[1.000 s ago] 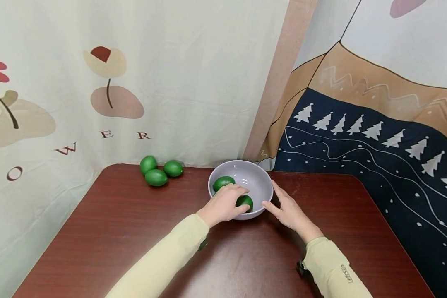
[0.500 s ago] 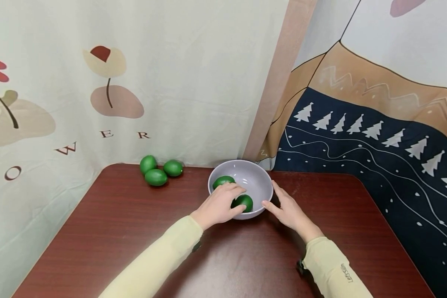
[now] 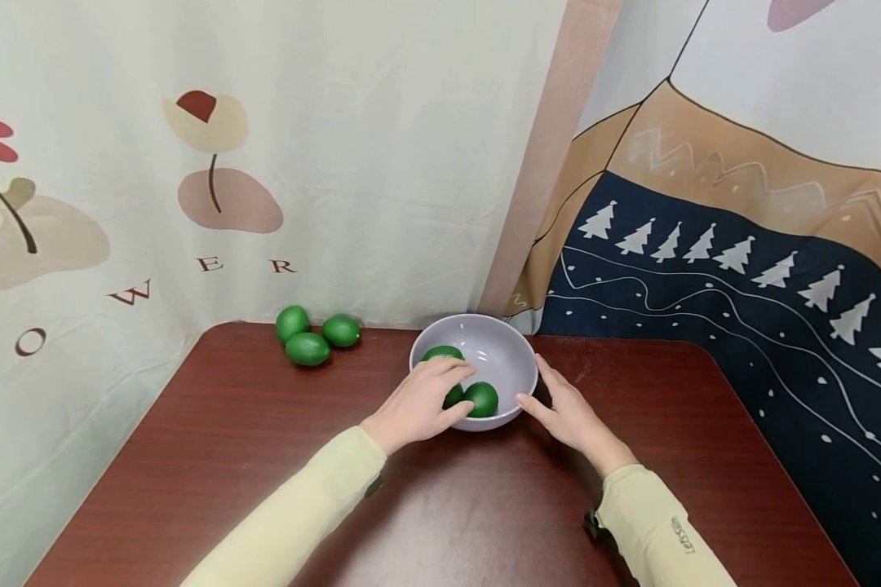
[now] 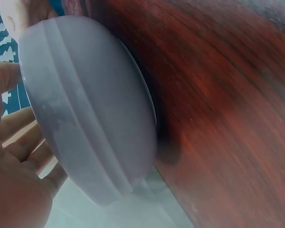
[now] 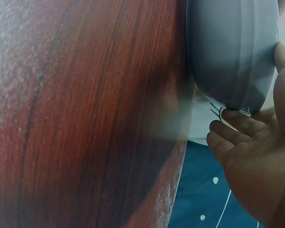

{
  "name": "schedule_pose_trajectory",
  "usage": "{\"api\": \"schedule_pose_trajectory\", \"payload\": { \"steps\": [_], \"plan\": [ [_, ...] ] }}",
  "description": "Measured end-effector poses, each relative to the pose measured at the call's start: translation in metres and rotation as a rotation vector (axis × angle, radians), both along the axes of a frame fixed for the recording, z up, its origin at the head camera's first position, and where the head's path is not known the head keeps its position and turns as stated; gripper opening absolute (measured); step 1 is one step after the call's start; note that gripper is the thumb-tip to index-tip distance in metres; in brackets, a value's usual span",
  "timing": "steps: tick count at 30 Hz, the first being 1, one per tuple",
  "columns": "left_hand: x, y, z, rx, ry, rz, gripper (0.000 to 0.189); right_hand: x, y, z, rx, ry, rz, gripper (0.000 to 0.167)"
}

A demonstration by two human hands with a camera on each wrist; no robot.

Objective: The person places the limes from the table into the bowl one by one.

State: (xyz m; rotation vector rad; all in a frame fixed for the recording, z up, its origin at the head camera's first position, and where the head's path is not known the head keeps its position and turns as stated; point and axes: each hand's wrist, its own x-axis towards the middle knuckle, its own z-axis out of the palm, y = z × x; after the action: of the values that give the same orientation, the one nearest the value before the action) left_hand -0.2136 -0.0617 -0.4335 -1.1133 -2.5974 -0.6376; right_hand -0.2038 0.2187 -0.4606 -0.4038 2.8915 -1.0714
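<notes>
A lavender-grey bowl (image 3: 510,359) stands near the table's back edge with green limes inside. One lime (image 3: 481,399) shows fully; another lime (image 3: 453,397) and a lime farther back (image 3: 444,351) are partly covered by my left hand (image 3: 418,403). That hand reaches over the bowl's left rim, fingers spread and extended; nothing shows in its grasp. In the left wrist view its fingers (image 4: 23,142) extend past the rim. My right hand (image 3: 573,416) holds the bowl's right side, thumb at the rim and fingers (image 5: 235,128) against the outer wall.
A group of 3 limes (image 3: 308,349) lies at the table's back left. The dark red wooden table (image 3: 440,522) ends just behind the bowl. A pale printed curtain (image 3: 382,163) and a navy cloth with trees (image 3: 690,285) hang behind.
My left hand has drawn back to the left and slightly down, uncovering the front lime and part of another beside it. The right hand and bowl stay in place.
</notes>
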Motion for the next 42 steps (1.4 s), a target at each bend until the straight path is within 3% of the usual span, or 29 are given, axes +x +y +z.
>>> {"api": "schedule_pose_trajectory", "payload": {
  "steps": [5,13,24,42],
  "plan": [
    [-0.001,-0.007,-0.001,0.016,0.02,0.007,0.048,-0.001,0.0,-0.001,0.001,0.016,0.003,0.086],
    [0.001,-0.016,0.002,0.024,-0.022,0.024,0.051,-0.002,0.0,-0.001,0.006,0.006,0.003,0.086],
    [-0.001,-0.031,0.0,0.046,-0.012,0.047,0.051,-0.001,0.001,0.0,0.003,0.008,0.002,0.087],
    [-0.004,-0.052,-0.004,0.057,0.002,0.125,0.051,-0.002,0.001,-0.001,-0.005,0.009,0.006,0.087]
  ]
}}
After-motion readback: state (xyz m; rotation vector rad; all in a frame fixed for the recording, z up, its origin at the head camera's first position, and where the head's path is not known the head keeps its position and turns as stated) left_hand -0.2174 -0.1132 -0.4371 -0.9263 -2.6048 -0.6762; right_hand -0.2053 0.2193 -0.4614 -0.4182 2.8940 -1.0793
